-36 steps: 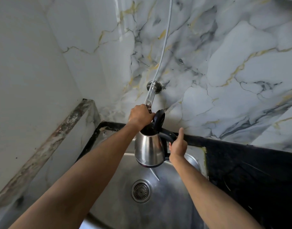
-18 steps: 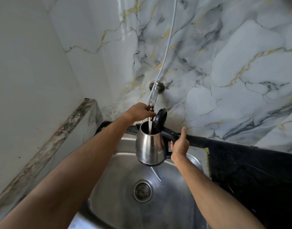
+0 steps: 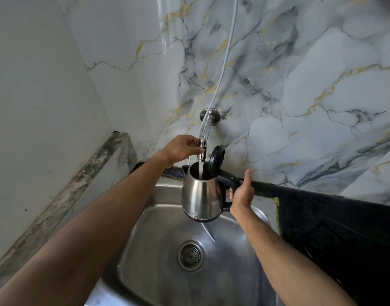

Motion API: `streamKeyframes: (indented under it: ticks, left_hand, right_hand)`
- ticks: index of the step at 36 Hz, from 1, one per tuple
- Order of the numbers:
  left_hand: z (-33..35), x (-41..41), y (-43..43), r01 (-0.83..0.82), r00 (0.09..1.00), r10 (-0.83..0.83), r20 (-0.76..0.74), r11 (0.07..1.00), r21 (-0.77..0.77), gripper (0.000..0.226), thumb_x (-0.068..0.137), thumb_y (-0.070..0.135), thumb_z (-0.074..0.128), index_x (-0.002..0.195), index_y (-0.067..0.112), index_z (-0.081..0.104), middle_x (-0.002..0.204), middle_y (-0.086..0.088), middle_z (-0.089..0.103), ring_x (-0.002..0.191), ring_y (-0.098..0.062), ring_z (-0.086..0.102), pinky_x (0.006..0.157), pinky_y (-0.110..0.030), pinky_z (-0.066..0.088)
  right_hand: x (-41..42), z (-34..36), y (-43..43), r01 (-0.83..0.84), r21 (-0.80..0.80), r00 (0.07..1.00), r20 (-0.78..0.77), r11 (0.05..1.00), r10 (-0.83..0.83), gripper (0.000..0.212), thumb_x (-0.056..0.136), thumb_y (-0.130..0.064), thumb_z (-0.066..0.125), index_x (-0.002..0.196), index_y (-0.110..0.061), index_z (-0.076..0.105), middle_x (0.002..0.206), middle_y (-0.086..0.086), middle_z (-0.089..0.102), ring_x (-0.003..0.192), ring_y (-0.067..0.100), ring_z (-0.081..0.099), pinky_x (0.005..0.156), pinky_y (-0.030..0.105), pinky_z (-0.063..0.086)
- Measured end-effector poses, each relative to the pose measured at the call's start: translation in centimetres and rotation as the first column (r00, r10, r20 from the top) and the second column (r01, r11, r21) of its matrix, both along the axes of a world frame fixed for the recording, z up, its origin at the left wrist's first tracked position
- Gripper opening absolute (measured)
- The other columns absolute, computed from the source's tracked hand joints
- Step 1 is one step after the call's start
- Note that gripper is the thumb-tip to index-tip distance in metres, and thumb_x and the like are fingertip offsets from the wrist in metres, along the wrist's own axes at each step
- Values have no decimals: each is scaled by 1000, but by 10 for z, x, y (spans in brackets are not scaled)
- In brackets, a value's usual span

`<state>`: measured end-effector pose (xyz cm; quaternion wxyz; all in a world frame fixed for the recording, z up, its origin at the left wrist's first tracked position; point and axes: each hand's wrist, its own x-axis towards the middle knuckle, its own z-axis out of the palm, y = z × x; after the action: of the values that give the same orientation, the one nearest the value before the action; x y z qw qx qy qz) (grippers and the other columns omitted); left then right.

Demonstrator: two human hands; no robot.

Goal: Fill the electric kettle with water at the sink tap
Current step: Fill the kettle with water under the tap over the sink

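Observation:
A steel electric kettle [image 3: 200, 195] hangs above the sink basin [image 3: 158, 228], its black lid [image 3: 216, 159] flipped open. My right hand [image 3: 242, 193] grips its black handle, thumb up. The wall tap [image 3: 204, 138] juts out over the kettle's mouth, and a stream of water runs from it into the kettle. My left hand [image 3: 180, 149] is closed on the tap's small valve just above the spout.
A round drain strainer [image 3: 190, 255] sits in the basin below the kettle. A black counter [image 3: 344, 228] lies to the right, a marble-look ledge [image 3: 83, 184] to the left. A white cable [image 3: 225, 58] hangs down the marble wall to the tap.
Water now flows from the tap into the kettle. My left hand has shifted on the valve and uncovered the spout. The kettle stays under the tap.

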<state>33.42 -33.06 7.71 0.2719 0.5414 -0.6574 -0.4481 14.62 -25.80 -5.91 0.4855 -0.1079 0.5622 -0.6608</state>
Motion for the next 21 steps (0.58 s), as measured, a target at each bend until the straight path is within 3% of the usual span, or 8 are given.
streamKeyframes:
  ticks: [4, 18, 21]
  left_hand:
    - [-2, -1, 0, -6, 1000, 6, -4, 1000, -16, 28, 85, 10, 73, 110, 0, 65, 98, -11, 69, 78, -11, 62, 53, -6, 44]
    - [-5, -3, 0, -21, 1000, 21, 15, 999, -39, 27, 83, 14, 75, 106, 3, 67, 87, -3, 67, 75, -10, 60, 62, -19, 43]
    - [-5, -3, 0, -23, 1000, 24, 17, 999, -46, 25, 84, 14, 75, 105, 4, 67, 84, 0, 66, 72, -8, 60, 59, -14, 44]
  right_hand:
    - [0, 0, 0, -9, 0, 1000, -2, 1000, 9, 54, 84, -67, 56, 63, -17, 57, 48, -7, 59, 40, 7, 55, 34, 17, 37]
    - [-1, 0, 0, -28, -9, 1000, 1, 1000, 28, 54, 84, -68, 54, 65, -17, 56, 49, -6, 59, 40, 6, 54, 33, 17, 36]
    - [-2, 1, 1, -30, -13, 1000, -7, 999, 30, 54, 85, -67, 54, 64, -18, 55, 49, -6, 59, 40, 7, 54, 33, 18, 36]
